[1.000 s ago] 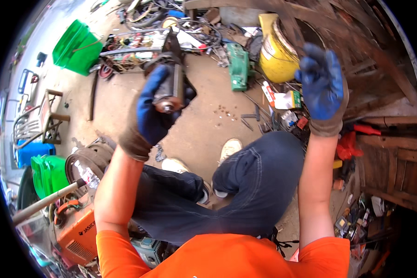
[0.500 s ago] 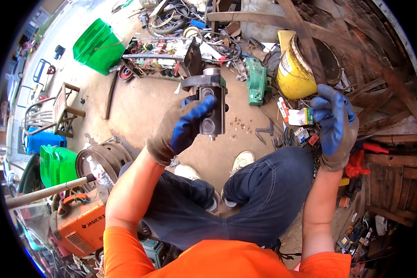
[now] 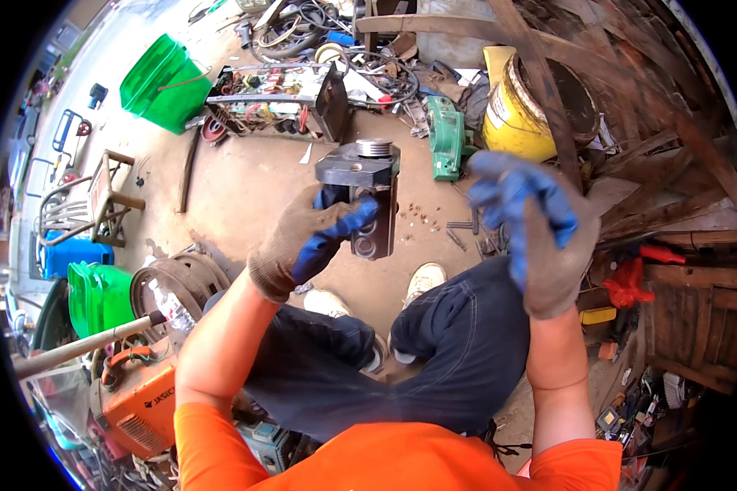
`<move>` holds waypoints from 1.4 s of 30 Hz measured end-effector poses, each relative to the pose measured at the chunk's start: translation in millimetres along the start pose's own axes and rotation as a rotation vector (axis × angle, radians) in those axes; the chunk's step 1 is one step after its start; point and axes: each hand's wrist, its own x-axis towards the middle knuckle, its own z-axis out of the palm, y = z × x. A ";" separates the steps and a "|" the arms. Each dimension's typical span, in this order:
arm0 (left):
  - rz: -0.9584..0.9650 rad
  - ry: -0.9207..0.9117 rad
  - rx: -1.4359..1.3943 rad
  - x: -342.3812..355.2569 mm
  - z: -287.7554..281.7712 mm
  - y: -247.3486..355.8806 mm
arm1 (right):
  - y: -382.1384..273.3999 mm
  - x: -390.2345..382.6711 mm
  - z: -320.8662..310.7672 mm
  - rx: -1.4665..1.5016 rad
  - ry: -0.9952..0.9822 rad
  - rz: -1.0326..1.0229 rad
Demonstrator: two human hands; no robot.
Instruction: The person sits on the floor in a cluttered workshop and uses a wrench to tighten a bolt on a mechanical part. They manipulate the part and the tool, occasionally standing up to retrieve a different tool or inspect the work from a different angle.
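Note:
My left hand (image 3: 323, 233), in a grey and blue work glove, is closed around a dark metal block-shaped machine part (image 3: 381, 237). The part has a flat plate at its top, a ribbed round metal stub above that, and round recesses on its face; the thumb presses on that face. To the right of it, raised over my right knee, is my gloved right hand (image 3: 540, 229). Its fingers are bent and blurred by motion, and I cannot make out anything in them. A gap separates this hand from the part.
Small hex-like bits (image 3: 418, 221) and dark rods (image 3: 460, 225) lie on the floor ahead. Beyond are a green machine casing (image 3: 445, 139), a yellow bucket (image 3: 512, 123), an opened electrical chassis (image 3: 332, 102) and a green bucket (image 3: 168, 86). An orange welder-like box (image 3: 143, 409) stands left.
My right hand has swung left and inward, toward the machine part. The part in my left hand has tilted and come slightly lower, showing more of its top plate.

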 end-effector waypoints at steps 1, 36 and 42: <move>-0.052 -0.027 -0.057 3.1 2.1 5.4 | 2.2 -1.5 3.6 -0.054 -0.052 -0.035; -0.255 1.326 -0.616 -197.8 86.3 56.5 | -129.1 6.8 117.7 -0.174 -1.175 0.289; 0.086 1.562 -1.116 -264.2 166.4 78.6 | -180.9 12.9 120.8 -0.189 -1.503 0.215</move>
